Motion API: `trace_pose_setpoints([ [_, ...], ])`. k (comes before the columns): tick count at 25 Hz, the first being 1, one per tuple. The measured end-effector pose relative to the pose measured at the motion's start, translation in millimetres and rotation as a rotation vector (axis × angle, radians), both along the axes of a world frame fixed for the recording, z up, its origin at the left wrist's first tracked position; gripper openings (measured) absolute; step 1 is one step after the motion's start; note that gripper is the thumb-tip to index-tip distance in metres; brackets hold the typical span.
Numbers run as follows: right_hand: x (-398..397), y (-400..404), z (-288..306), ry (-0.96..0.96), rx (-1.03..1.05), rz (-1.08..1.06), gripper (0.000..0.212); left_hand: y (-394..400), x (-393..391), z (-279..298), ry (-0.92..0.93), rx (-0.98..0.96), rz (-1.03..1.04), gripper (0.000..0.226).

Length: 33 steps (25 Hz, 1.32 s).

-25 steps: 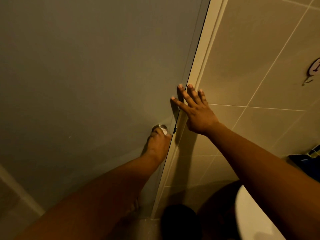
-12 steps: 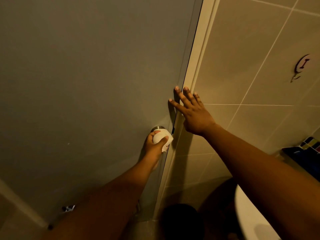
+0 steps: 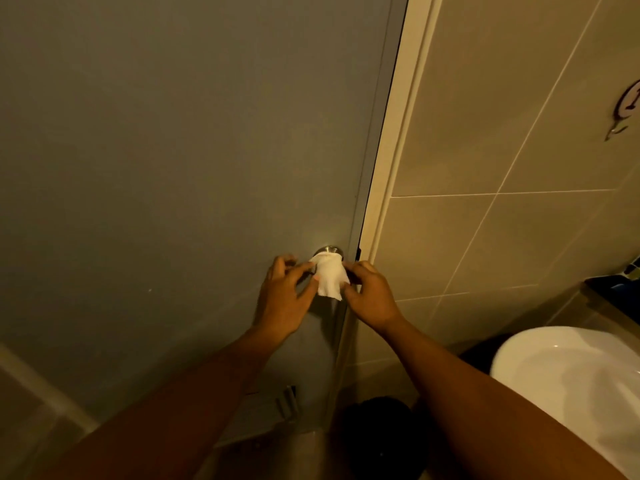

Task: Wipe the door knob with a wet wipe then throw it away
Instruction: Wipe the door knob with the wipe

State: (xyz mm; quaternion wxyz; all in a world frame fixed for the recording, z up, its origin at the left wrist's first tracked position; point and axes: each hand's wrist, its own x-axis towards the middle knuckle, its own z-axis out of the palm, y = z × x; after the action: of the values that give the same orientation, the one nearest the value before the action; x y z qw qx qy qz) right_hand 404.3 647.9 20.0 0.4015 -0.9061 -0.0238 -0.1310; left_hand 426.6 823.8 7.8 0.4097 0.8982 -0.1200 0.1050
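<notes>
A round metal door knob [image 3: 328,251] sticks out of the grey door [image 3: 180,161] near its right edge. A white wet wipe [image 3: 329,278] is draped over the knob and hides most of it; only the metal base shows above. My left hand [image 3: 282,299] pinches the wipe's left side with thumb and fingertips. My right hand [image 3: 369,296] holds the wipe's right side. Both hands sit just below the knob, one on each side.
A pale door frame [image 3: 391,168] runs beside the door, with beige wall tiles [image 3: 502,168] to the right. A white basin [image 3: 571,386] fills the lower right. A dark round object [image 3: 377,434] sits on the floor below. A wall hook [image 3: 623,112] hangs at far right.
My right hand has left the door frame and come down to the knob, taking hold of the wipe. The wipe has spread out over the knob between both hands.
</notes>
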Motion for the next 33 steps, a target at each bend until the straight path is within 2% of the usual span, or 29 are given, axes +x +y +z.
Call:
trace_pose_setpoints([
  [1,-1,3,-5,0.004,0.04,-0.016,0.045,2,3,2,-0.033,0.017,-0.045,0.04],
  [4,-4,7,-15,0.005,0.158,-0.049,0.043,-4,8,15,0.036,0.074,-0.197,0.047],
  [8,-9,10,-15,-0.002,0.226,-0.08,0.038,-7,19,25,0.08,0.087,-0.216,0.054],
  [10,-8,8,-9,-0.005,0.138,-0.064,0.042,-7,20,25,0.12,0.059,-0.212,0.056],
  [14,-1,-1,3,-0.004,-0.297,0.042,0.047,-16,10,14,0.308,-0.217,-0.137,0.052],
  [15,0,-2,4,-0.009,-0.33,0.049,0.046,-17,8,11,0.286,-0.225,-0.132,0.051],
  [16,1,-3,2,-0.014,-0.29,0.041,0.045,-18,7,8,0.205,-0.163,-0.137,0.051],
  [19,-3,7,-13,-0.001,0.054,-0.035,0.038,-20,13,11,-0.052,0.133,-0.233,0.047],
  [20,-4,10,-17,0.011,0.129,-0.063,0.036,-22,15,15,-0.079,0.192,-0.27,0.046],
  [22,-2,10,-19,0.02,0.166,-0.082,0.034,-25,18,18,-0.065,0.178,-0.287,0.046],
  [24,1,2,-8,-0.035,0.015,-0.027,0.037,-22,15,11,-0.004,0.067,-0.223,0.047],
  [27,7,-5,15,-0.087,-0.396,0.112,0.041,-19,5,-9,0.222,-0.185,-0.083,0.049],
  [29,10,-4,20,-0.073,-0.506,0.162,0.041,-21,1,-14,0.279,-0.241,-0.046,0.048],
  [31,8,-4,15,-0.056,-0.393,0.107,0.042,-22,1,-10,0.204,-0.263,-0.059,0.049],
  [33,3,-3,1,-0.047,-0.146,0.022,0.039,-22,3,-1,0.091,-0.212,-0.116,0.049],
])
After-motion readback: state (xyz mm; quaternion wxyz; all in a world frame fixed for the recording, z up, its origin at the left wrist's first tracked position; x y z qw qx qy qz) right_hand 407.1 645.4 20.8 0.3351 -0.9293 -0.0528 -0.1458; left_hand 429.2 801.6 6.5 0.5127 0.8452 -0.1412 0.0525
